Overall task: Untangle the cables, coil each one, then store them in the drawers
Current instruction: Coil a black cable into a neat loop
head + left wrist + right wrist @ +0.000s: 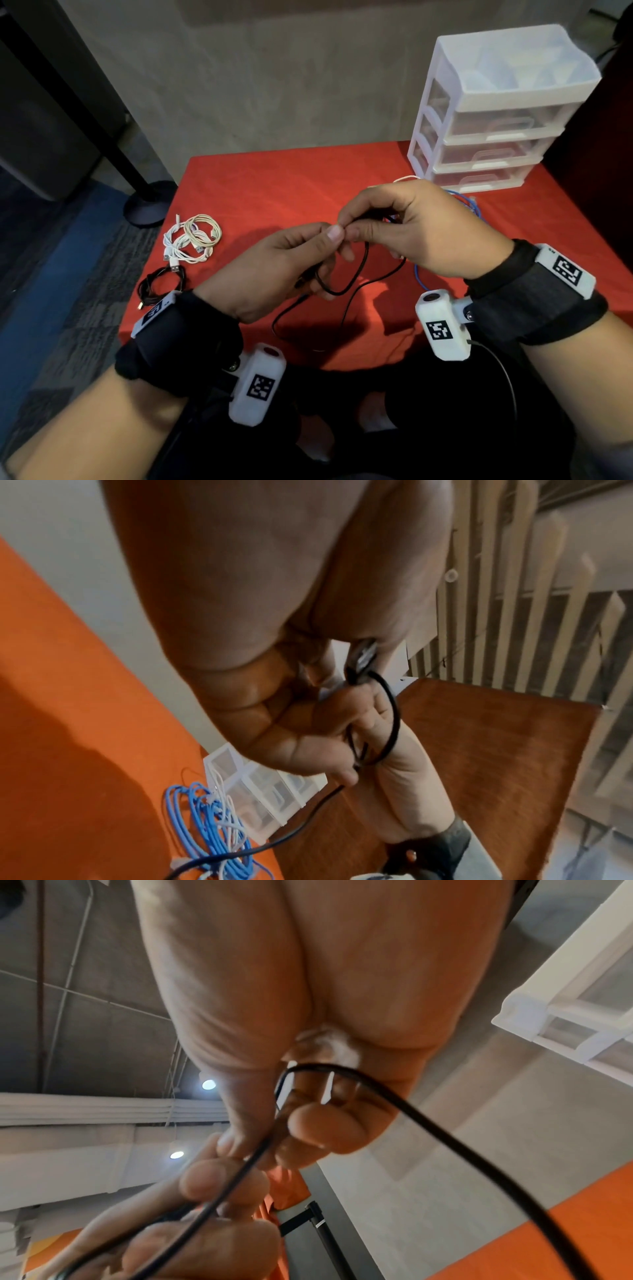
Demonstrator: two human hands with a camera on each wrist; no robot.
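Both hands meet above the middle of the red table (pixel 274 185). My left hand (pixel 294 253) grips a small loop of a black cable (pixel 356 274), thumb on top. My right hand (pixel 383 219) pinches the same black cable (pixel 428 1129) beside the left thumb. The cable's slack hangs down in loops to the cloth near the front edge. In the left wrist view the black cable (pixel 390 718) loops round my curled fingers, with a plug end tucked against the palm. A blue cable bundle (pixel 205 829) lies on the cloth under the right hand, mostly hidden in the head view.
A white three-drawer unit (pixel 493 113) stands at the table's back right, all drawers closed. Coiled white and cream cables (pixel 193 238) and a coiled black cable (pixel 161 284) lie at the table's left edge. A black stand base (pixel 147 205) sits on the floor left of the table.
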